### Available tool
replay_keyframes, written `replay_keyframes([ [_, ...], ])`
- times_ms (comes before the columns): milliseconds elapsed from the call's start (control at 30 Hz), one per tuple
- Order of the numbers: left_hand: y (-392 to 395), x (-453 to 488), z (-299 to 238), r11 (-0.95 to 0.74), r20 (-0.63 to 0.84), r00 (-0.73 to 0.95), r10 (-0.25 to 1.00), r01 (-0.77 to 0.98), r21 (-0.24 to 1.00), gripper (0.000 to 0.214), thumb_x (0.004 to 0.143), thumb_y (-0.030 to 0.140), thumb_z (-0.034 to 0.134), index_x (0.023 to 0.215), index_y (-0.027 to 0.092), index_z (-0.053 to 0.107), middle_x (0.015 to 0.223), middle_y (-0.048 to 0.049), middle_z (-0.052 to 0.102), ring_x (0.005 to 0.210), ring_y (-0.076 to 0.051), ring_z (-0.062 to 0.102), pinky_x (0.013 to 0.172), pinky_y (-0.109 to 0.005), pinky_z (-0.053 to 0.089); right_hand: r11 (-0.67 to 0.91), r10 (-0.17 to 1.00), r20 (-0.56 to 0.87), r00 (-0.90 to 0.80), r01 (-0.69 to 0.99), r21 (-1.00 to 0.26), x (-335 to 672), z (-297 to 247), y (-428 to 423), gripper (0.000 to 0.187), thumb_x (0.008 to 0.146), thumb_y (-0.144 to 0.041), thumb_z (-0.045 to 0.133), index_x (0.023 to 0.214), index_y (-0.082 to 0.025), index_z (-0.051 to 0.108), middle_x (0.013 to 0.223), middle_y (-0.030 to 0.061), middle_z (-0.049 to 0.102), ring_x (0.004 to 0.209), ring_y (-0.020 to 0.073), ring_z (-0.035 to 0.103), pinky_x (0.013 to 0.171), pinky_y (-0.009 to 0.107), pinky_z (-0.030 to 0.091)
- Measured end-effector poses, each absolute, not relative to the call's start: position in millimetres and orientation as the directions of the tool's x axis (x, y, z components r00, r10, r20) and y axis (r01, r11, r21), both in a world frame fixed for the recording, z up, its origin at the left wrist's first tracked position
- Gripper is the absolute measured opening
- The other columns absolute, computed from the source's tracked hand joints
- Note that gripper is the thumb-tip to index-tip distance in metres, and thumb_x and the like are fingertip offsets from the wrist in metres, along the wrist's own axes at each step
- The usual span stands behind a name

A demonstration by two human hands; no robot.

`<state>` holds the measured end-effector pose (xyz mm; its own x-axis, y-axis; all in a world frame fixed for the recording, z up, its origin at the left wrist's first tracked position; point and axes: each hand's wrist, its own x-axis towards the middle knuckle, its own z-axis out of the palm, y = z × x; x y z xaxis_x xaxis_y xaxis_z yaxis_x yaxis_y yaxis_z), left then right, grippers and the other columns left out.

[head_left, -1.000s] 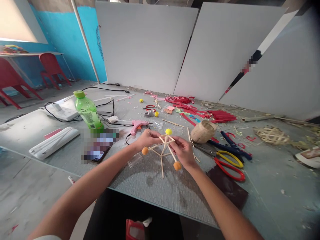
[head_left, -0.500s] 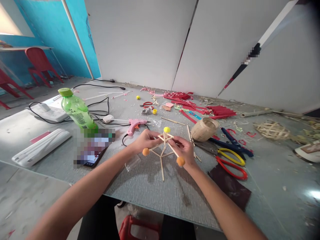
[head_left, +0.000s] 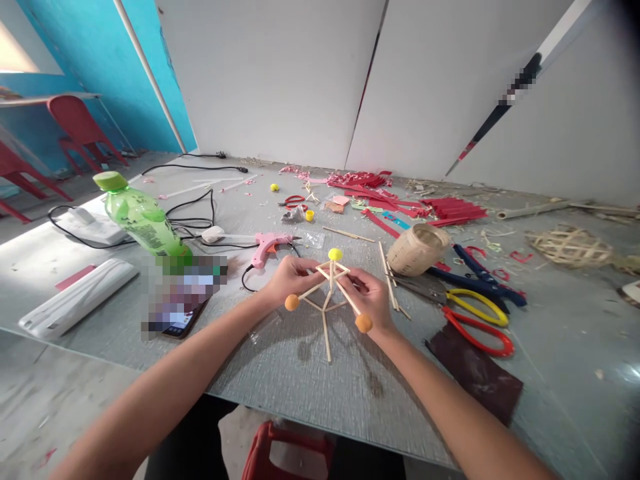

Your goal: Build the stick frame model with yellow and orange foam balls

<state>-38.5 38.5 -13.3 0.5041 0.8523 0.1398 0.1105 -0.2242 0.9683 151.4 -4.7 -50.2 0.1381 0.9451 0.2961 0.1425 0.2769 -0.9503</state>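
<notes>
Both hands hold a small frame of thin wooden sticks (head_left: pixel 327 300) just above the glass table top (head_left: pixel 320 387). A yellow ball (head_left: pixel 335 254) tops the frame, and two orange balls, one at the left (head_left: pixel 291 303) and one at the right (head_left: pixel 363 323), cap its lower ends. My left hand (head_left: pixel 287 277) pinches the upper sticks from the left. My right hand (head_left: pixel 367 297) is closed round the sticks on the right. A pink glue gun (head_left: pixel 270 244) lies just behind my left hand.
A green bottle (head_left: pixel 143 220) and a phone (head_left: pixel 177 313) sit at the left beside a white power strip (head_left: pixel 75 303). A woven cup (head_left: pixel 417 249), blue pliers (head_left: pixel 480 277), red and yellow scissors (head_left: pixel 475 320), loose sticks and red paper scraps (head_left: pixel 400 207) lie at the right.
The view has drifted, so the table items sit a little further left and lower. Both hands keep the same hold on the stick frame, which has barely shifted.
</notes>
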Motion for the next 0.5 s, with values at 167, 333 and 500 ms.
replay_keyframes([
  [167,36.9,-37.7,-15.7,-0.198,0.125,0.488,0.864,0.1,0.975,0.039,0.085,0.048,0.075,0.096,0.012,0.083,0.074,-0.0028,0.068,0.062,-0.009,0.048,0.054,-0.02,0.034,0.277,0.947,0.289,0.136,0.102,-0.955,149.9,-45.3,-7.1,0.026,0.084,-0.047,0.077,0.094,-0.024,0.082,0.078,0.0037,0.075,0.063,0.0166,0.061,0.057,0.028,0.048],
  [333,39.0,-37.3,-18.9,-0.209,0.144,0.496,0.856,0.077,0.975,0.039,0.084,0.049,0.076,0.096,0.012,0.083,0.077,-0.0043,0.071,0.062,-0.01,0.051,0.054,-0.02,0.036,0.275,0.946,0.289,0.143,0.115,-0.955,149.7,-43.6,-8.0,0.028,0.083,-0.05,0.077,0.092,-0.023,0.082,0.075,0.0032,0.073,0.06,0.0155,0.059,0.055,0.028,0.047],
  [500,39.9,-37.8,-18.1,-0.217,0.145,0.501,0.853,0.087,0.972,0.037,0.085,0.047,0.075,0.097,0.012,0.083,0.074,-0.0035,0.069,0.059,-0.009,0.049,0.054,-0.021,0.035,0.241,0.958,0.251,0.139,0.084,-0.967,149.5,-46.9,-7.5,0.03,0.082,-0.051,0.078,0.092,-0.023,0.081,0.078,0.0047,0.075,0.063,0.0174,0.063,0.056,0.029,0.05],
])
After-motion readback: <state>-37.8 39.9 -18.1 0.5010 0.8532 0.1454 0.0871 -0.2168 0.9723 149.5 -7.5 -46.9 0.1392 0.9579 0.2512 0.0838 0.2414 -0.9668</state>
